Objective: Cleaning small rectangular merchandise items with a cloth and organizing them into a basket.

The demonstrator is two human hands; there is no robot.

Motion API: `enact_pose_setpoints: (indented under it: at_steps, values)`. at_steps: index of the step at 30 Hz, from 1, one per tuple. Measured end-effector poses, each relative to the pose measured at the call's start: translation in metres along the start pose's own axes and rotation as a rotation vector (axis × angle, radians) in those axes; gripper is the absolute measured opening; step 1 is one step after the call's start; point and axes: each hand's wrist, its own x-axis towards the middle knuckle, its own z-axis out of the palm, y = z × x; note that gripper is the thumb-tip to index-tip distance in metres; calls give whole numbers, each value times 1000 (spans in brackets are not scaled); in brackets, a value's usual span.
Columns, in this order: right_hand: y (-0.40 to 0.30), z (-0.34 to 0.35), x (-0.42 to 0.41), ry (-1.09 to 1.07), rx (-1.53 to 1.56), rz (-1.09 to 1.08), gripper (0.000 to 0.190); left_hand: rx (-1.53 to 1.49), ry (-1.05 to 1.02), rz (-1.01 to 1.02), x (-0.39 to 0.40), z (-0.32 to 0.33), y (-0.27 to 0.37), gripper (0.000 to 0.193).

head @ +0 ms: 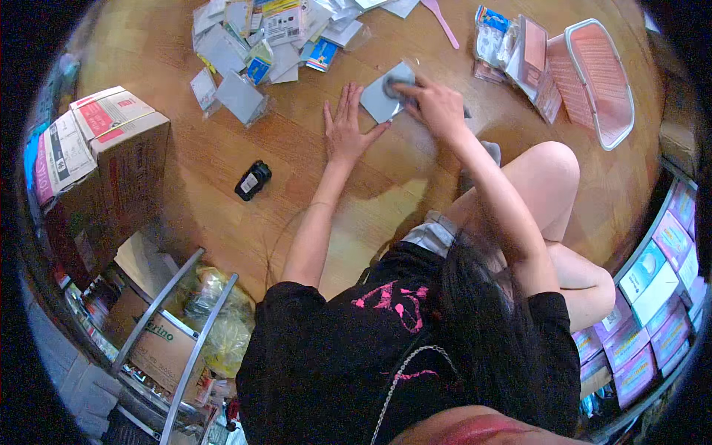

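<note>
A flat pale grey square packet in clear plastic (374, 95) lies on the wood floor in front of me. My left hand (346, 130) is spread palm down at its left side, the thumb at the packet's lower corner. Above the packet's right half, my right hand (436, 105) grips a dark rounded object (396, 87), blurred by motion. What that object is cannot be made out, and the fingers partly cover it. It appears to touch the packet's face.
Several plastic-wrapped flat packets (239, 97) are heaped at the far left. A pink spatula-like utensil (442, 25), more packets (534, 55) and a pink basket on its side (589, 83) lie farther right. A black device (253, 181) and a cardboard box (133, 178) are left.
</note>
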Motion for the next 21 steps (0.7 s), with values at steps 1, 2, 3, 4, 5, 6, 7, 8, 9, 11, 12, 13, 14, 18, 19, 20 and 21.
enact_pose_setpoints:
  at_steps: [1,2,3,4,5,6,7,8,9,11,12,13,14,18,19,20,21]
  values:
    - [3,0,5,117,11,74,33,-2,-3,-1,1,2,2,93]
    - [-2,6,7,175,-51,114,32,-7,11,14,2,5,3,92]
    - [-6,15,8,177,-54,118,32,-14,26,35,6,8,4,92]
    - [-11,24,7,164,-64,71,36,-14,24,37,7,11,3,92]
    - [-11,31,5,151,-74,25,40,-49,20,43,8,15,3,91]
    - [-20,31,0,89,-39,-20,39,-77,15,37,4,16,-2,90]
    - [-22,27,-4,84,-33,-25,39,-73,12,30,1,13,-6,90]
    - [-19,22,-9,-23,-61,-98,38,-29,-19,20,-3,10,-11,90]
    - [-11,16,-15,-130,-94,-166,37,8,-50,15,-2,7,-8,89]
    - [2,16,-9,32,-22,-207,35,-12,-25,0,-2,4,-4,91]
    - [3,11,1,105,-48,-73,35,-27,5,-9,-2,0,-2,92]
    - [2,7,11,178,-75,66,34,-29,2,-8,-1,2,-2,92]
    - [-7,9,21,235,-146,168,33,-35,5,2,0,4,-1,92]
    - [-42,54,17,256,-155,170,38,-64,19,67,-3,25,-16,90]
    - [-44,57,9,251,-151,165,38,-62,18,60,-4,21,-16,90]
    - [-40,57,0,264,-112,91,38,-50,6,40,-3,19,-15,89]
    - [-34,56,-8,276,-74,16,37,-39,-5,20,-4,13,-12,88]
